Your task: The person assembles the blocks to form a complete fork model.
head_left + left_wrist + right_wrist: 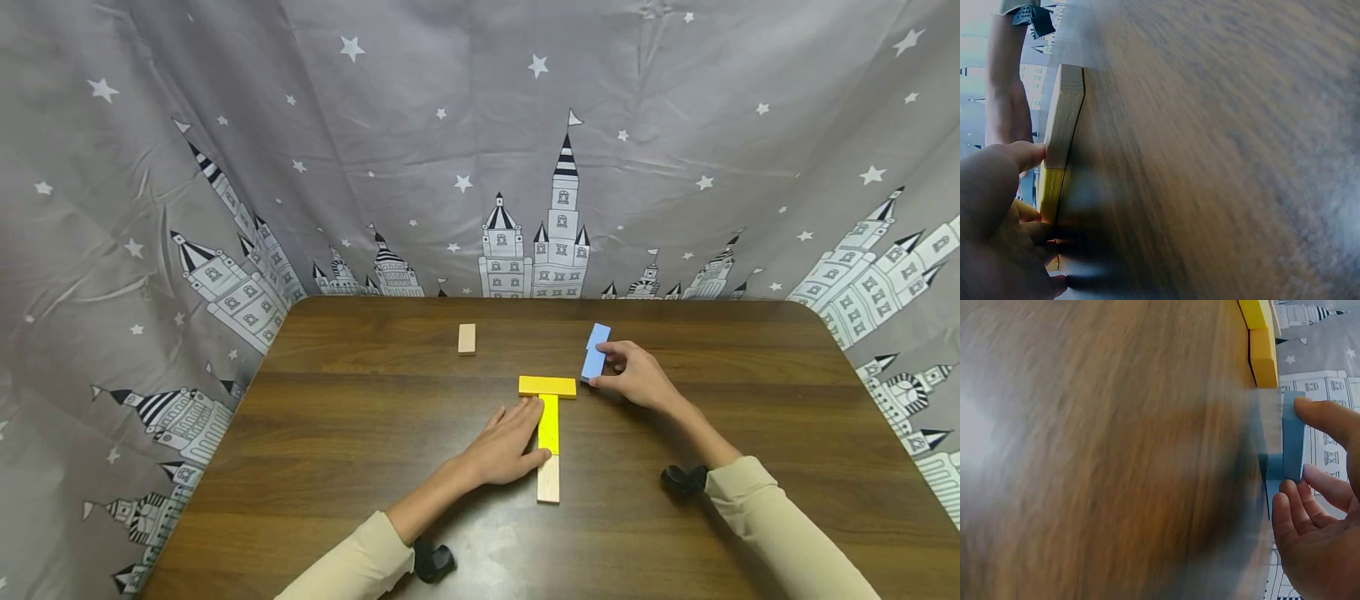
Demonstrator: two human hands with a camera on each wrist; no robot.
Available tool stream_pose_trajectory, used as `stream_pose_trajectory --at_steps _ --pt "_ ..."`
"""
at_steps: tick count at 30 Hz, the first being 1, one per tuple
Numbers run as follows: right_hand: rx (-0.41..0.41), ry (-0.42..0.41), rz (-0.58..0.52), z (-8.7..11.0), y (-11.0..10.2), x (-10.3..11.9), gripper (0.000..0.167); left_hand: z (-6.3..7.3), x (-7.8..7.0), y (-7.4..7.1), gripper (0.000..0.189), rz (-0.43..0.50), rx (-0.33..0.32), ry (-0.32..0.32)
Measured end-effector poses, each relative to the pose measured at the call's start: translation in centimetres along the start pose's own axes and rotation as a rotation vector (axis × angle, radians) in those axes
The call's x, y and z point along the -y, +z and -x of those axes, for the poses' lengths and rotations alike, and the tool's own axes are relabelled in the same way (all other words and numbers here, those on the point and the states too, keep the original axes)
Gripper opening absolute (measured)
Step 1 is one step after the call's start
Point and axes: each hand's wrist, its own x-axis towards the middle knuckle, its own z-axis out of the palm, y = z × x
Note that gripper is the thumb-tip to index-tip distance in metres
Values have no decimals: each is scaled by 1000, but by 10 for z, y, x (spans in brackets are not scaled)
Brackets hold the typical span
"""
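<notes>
The left hand (pixel 504 448) is palm down, fingers (pixel 522 417) extended, while the right hand (pixel 637 377) curls in a pinch.

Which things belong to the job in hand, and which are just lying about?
Apparently belonging:
blue block, pinched by the right hand
second blue block
yellow block, touched by the left hand
orange block
adjoining wooden block

Likely incidental:
pale block, set apart
castle curtain behind

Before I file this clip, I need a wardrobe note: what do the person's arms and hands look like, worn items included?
Both arms wear plain, pale beige long sleeves: the left sleeve and right sleeve end in cuffs on the forearms. A small black device juts out beside the left cuff and another beside the right. The hands are ungloved.
</notes>
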Motion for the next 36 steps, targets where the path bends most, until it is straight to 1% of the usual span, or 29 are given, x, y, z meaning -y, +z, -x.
stream_pose_trajectory --at_steps 7,13,23,31,36 --pt "15 -11 -13 -5 6 6 59 0 0 -1 75 2 0 -3" --pt "12 -2 -20 -11 10 9 60 0 1 0 75 -7 1 -2" --pt "25 0 52 -21 13 16 59 0 1 1 75 -4 6 -3" --pt "28 -21 88 -22 18 19 61 0 1 -1 75 2 2 -3" --pt "31 -23 89 -22 20 18 61 1 0 -2 75 4 3 0"
